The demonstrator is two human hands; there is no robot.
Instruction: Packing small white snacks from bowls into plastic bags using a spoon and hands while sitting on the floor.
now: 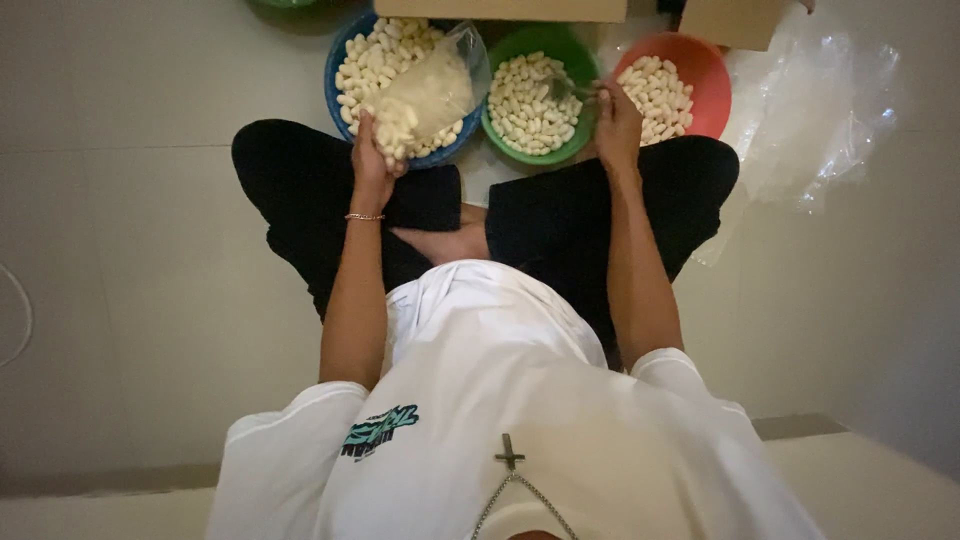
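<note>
Bag (432, 92) of pale snack pieces is the main thing, a clear plastic one held up over the blue bowl (340, 60), tilted so its mouth points up and toward the middle, probably so nothing spills while more goes in. Left hand (372, 160) has its grip clamped on the bag's lower corner, right above the bowl's near rim, so any strays drop back into the pile. Next over is the green bowl (570, 45), full of the same pale pieces, sitting between the knees within easy reach. Right hand (617, 125) is at its right rim, grip closed on what looks like a spoon or small scoop (570, 90), though it's too blurry to say for sure. Orange bowl (705, 70) sits just beside it, and loose clear plastic sheeting (820, 120) lies on the floor (130, 250) at far right. All three bowls are fanned out in front of the crossed legs.
</note>
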